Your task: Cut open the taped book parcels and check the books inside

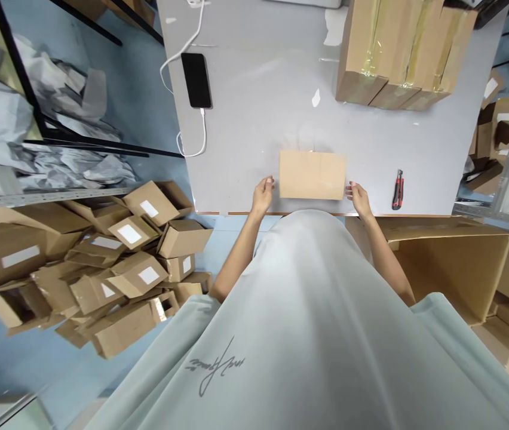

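A small closed cardboard box (312, 174) lies flat on the grey table (254, 119), close to its front edge. Just off the box's left end is my left hand (263, 194), its fingers loosely curled and nothing visible in them. My right hand (359, 198) is by the right end, fingers apart and pointing toward the cardboard. A narrow gap separates each hand from the box. To the right of my right hand rests a red and black box cutter (398, 190).
Several taped cartons (402, 57) stand together at the table's back right. A black phone (196, 80) with a white cable (204, 134) lies at the left. Cardboard boxes (140, 272) are heaped on the floor to the left. A large open carton (449, 269) stands below the table's right front edge.
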Tool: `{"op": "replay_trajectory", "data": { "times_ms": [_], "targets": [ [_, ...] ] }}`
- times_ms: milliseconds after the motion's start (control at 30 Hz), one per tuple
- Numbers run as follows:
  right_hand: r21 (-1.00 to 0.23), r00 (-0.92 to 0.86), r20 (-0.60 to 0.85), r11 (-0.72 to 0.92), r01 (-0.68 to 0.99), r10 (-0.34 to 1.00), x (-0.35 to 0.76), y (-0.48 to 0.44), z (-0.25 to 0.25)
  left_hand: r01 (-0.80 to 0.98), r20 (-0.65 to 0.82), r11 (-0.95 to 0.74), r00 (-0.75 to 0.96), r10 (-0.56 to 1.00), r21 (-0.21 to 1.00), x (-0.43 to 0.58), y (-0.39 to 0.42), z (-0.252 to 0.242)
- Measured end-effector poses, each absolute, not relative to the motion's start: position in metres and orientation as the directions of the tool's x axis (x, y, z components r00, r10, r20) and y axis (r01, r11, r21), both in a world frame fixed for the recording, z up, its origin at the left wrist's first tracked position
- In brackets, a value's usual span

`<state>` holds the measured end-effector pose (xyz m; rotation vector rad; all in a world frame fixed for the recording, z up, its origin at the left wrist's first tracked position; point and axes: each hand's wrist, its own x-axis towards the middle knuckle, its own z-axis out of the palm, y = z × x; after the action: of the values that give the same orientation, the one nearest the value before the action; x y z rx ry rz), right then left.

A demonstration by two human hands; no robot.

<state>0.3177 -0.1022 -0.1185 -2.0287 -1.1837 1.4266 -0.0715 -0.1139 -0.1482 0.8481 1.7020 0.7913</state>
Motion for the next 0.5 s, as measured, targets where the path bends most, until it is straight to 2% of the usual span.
{"op": "replay_trajectory", "data": {
  "times_ms": [133, 333, 500],
  "targets": [
    [-0.69, 0.076, -0.596, -0.559, 0.46, 0.799, 0.324, -0.117, -0.122, 0.102, -0.61, 0.629, -0.171, 0.774, 0.77, -0.076, -0.125, -0.142],
    [-0.726, -0.025, -0.568, -0.487, 0.486, 0.823, 0.303, -0.121, -0.116, 0.107, -0.63, 0.631, -0.051, 0.775, 0.768, -0.052, -0.128, -0.119],
    [-0.785, 0.024, -0.457, -0.416, 0.459, 0.889, 0.304, -0.108, -0.077, 0.101, -0.585, 0.588, -0.064, 0.809, 0.802, -0.045, -0.122, -0.084]
  ]
}}
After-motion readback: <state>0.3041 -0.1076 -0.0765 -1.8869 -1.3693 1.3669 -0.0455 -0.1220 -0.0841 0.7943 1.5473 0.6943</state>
